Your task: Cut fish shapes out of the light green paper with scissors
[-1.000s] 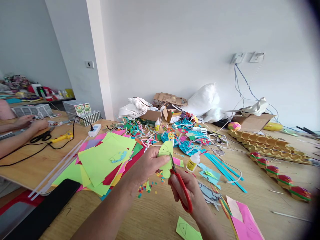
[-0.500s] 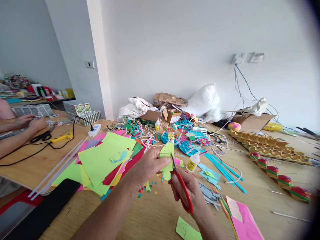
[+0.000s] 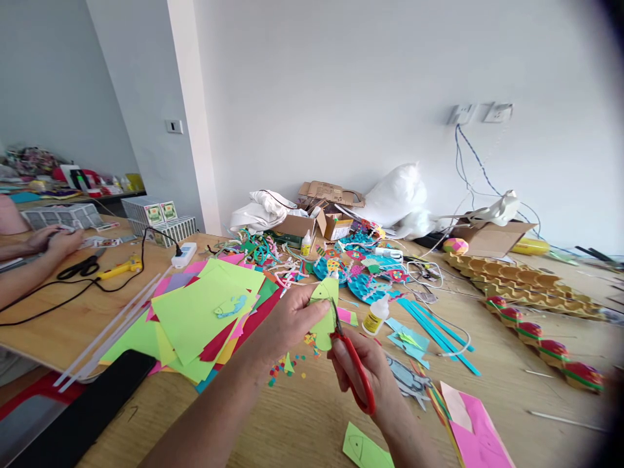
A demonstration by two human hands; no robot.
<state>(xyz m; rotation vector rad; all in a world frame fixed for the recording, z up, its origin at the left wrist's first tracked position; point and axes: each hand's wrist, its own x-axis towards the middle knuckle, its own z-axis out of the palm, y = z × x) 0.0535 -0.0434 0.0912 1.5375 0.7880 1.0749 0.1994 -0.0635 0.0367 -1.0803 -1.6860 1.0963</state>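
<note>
Between the thumb and fingers of my left hand (image 3: pixel 296 320) is a light green paper fish (image 3: pixel 325 291) with a drawn eye and gill line. My right hand (image 3: pixel 363 364) grips red-handled scissors (image 3: pixel 361 380), their blades pointing up along the right edge of the fish. Whether the blades are fully closed is hard to see. Below my right hand lies another green paper piece (image 3: pixel 366 448) with a fish outline. Right of it are a grey-blue paper fish (image 3: pixel 408 380) and pink paper (image 3: pixel 475 419).
Coloured sheets (image 3: pixel 195 305) are heaped to the left, near a black bar-shaped object (image 3: pixel 92 403). A glue bottle (image 3: pixel 375 316), blue strips (image 3: pixel 436 331) and egg-carton pieces (image 3: pixel 521 279) lie to the right. Another person's hands (image 3: pixel 61 240) are busy at the far left.
The paper fish has shifted slightly in my left hand, and my left thumb sits a little higher and further left on it. The scissors stay at its right edge.
</note>
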